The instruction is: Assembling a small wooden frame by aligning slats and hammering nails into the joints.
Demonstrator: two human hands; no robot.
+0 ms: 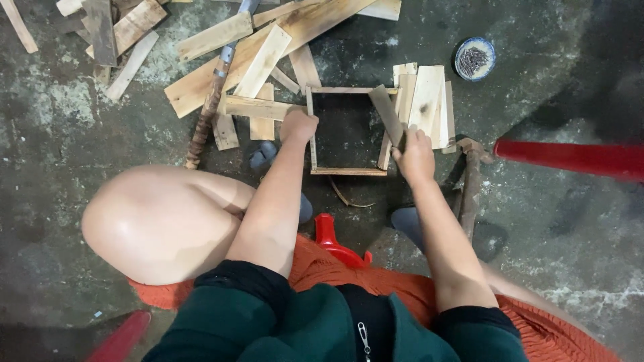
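Far to my left lies a loose pile of rough-sawn planks, pale and splintery, overlapping at all angles on the stained, mottled concrete floor; I cannot count them exactly. One long tool handle, dark and ridged like turned wood with a metal collar near its top, runs down through the pile.

My left hand is closed around the left side of the wooden frame, fingers curled over the thin slat where a short plank butts against it. The frame is a single open square of four narrow strips, light wood with raw edges, lying flat on the floor straight ahead of me between my two hands, the dark concrete showing through its middle.

My right hand is clenched on one grey, weathered slat that leans tilted across the frame's right side; my fingers wrap its lower end tightly.

Just beyond that lies a neat stack of pale boards, about four showing, flat and side by side, touching the frame's right edge. Below them rests one hammer with a worn wooden handle. Further right sits one small round tin, blue-rimmed, full of dark nails. A smooth red plastic edge juts in from the far right.
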